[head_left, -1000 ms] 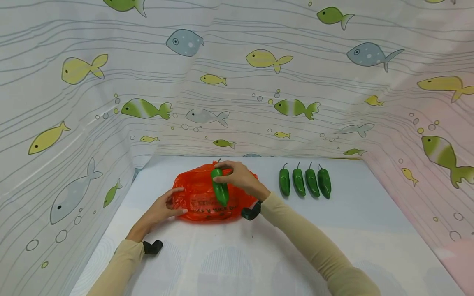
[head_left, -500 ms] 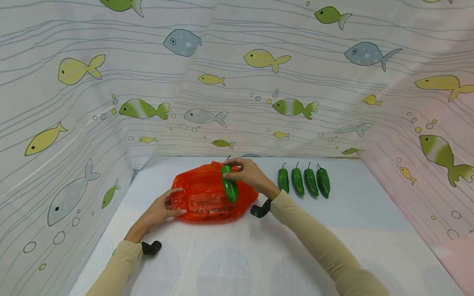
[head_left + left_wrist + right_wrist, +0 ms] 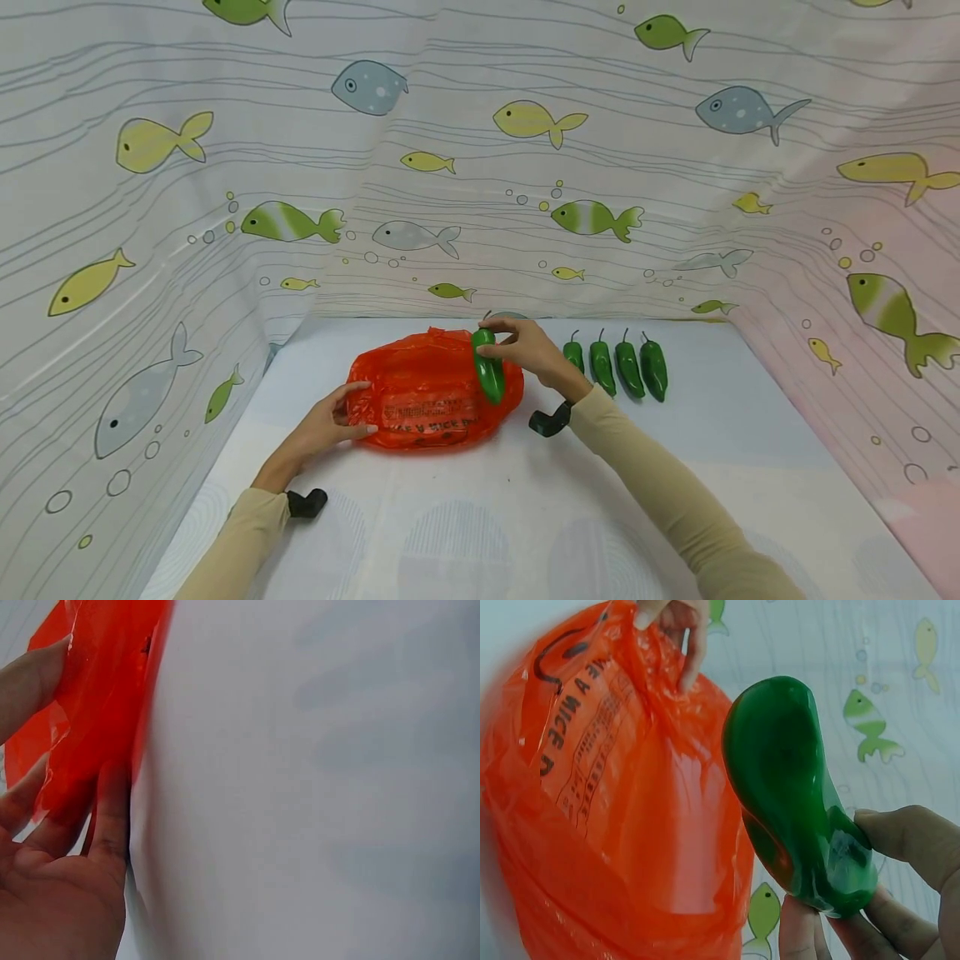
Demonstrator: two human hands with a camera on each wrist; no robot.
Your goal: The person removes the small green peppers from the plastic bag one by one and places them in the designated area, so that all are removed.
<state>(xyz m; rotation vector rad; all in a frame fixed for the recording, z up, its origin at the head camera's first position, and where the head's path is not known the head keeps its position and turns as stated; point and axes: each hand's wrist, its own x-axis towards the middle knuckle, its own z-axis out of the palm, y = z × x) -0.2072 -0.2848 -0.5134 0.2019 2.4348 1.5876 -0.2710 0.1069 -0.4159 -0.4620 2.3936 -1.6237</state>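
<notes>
My right hand (image 3: pixel 531 350) pinches a glossy green chili pepper (image 3: pixel 490 377) near its stem end, holding it in front of the right part of a red plastic bag (image 3: pixel 412 387). The pepper's tip hangs downward. In the right wrist view the pepper (image 3: pixel 776 765) looms close, with the thumb on one side and fingers below, apart from the bag (image 3: pixel 667 825). At the bag's left edge, my left hand (image 3: pixel 322 427) grips the plastic. Up close, the left wrist view has thin red film (image 3: pixel 109 697) between its thumb and fingers. What the bag contains is hidden.
Several green chili peppers (image 3: pixel 630 371) lie in a row right of the bag, stems pointing away; my right hand partly covers the nearest one. A white table (image 3: pixel 465 533) supports everything. Fish-printed sheets (image 3: pixel 465 192) enclose the back and sides. Each wrist wears a black camera mount (image 3: pixel 550 419).
My right hand has moved rightward with the pepper, from the middle of the bag to its right side. The left hand stays at the bag's left edge.
</notes>
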